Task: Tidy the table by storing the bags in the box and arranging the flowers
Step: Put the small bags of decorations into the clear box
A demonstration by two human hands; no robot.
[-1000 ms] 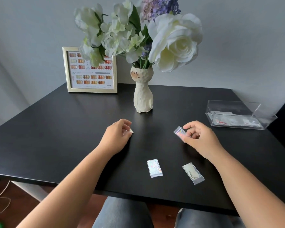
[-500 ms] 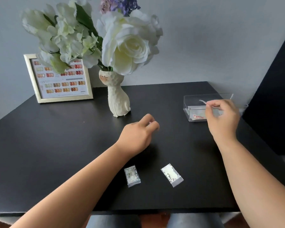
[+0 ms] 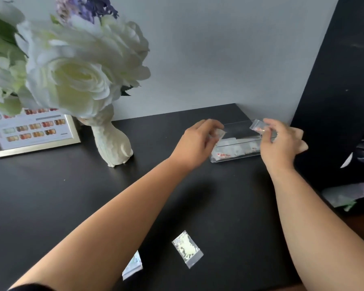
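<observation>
Both forearms are bare up to each hand, the left hand (image 3: 195, 141) and right hand (image 3: 278, 143) without rings, watch or gloves.

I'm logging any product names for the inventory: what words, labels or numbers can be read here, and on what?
None can be read.
Framed chart: a grey bar and faint small print beside rows of coloured swatches, too blurred to read.
Bag in the right hand: red marks, no legible text.
Bags in the box: red marks, blurred.
Two bags on the table: pale speckled contents, no lettering visible.
</observation>
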